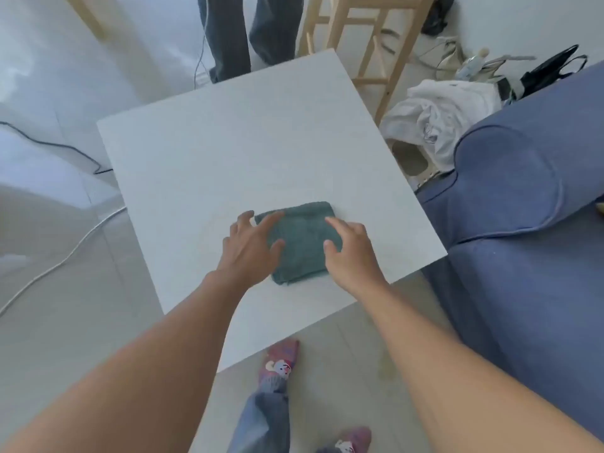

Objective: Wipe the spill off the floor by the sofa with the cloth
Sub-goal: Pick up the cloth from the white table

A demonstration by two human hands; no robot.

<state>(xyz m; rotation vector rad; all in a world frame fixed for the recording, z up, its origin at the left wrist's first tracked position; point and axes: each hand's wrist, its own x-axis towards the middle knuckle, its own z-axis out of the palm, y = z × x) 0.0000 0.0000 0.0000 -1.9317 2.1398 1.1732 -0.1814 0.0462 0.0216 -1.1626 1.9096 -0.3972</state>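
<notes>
A folded teal cloth lies on the white table, near its front edge. My left hand hovers over the cloth's left side, fingers spread. My right hand is over the cloth's right side, fingers also apart. Neither hand grips the cloth. A faint yellowish spill shows on the pale floor between the table and the blue sofa, partly hidden by my right forearm.
Another person's legs stand beyond the table's far edge. A wooden chair, white crumpled fabric and bags lie at the back right. Cables run across the floor at left. My socked feet are below the table.
</notes>
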